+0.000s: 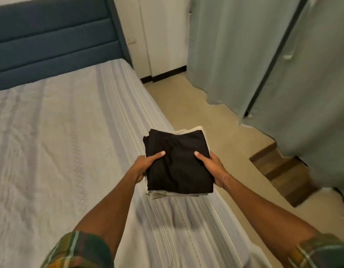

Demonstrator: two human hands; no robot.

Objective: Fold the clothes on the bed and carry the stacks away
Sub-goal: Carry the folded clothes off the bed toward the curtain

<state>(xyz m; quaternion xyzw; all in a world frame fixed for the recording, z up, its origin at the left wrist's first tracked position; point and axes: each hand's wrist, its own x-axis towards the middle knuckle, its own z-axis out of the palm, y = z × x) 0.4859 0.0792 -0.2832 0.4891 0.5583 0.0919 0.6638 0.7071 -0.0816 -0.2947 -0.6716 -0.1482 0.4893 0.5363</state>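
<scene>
No loose garment shows anywhere on the bed (57,132), whose pale striped cover lies bare from the blue padded headboard (51,39) down to the near edge, so the folding part of the job looks finished as far as this view reaches; the foot of the bed and anything behind the person are out of sight, so more clothes could be waiting there. Moving right, the left hand (143,165) grips the left edge of the stack (179,163), thumb laid flat on top and the other fingers tucked underneath and hidden. The stack itself is a folded black garment over at least one cream-coloured piece that peeks out at the far corner and along the near edge; it is held up just above the right side of the bed, casting a soft shadow on the cover below. The right hand (212,168), a thin bracelet at its wrist, clamps the opposite edge the same way, thumb on top, fingers below. So the stack is lifted and level between both hands, and what seems left is the carrying. Further right lies open beige floor (196,113), then the pale green curtain (235,55) with a low wooden piece (283,171) showing beneath its hem. Where the stack is meant to go cannot be told from here.
</scene>
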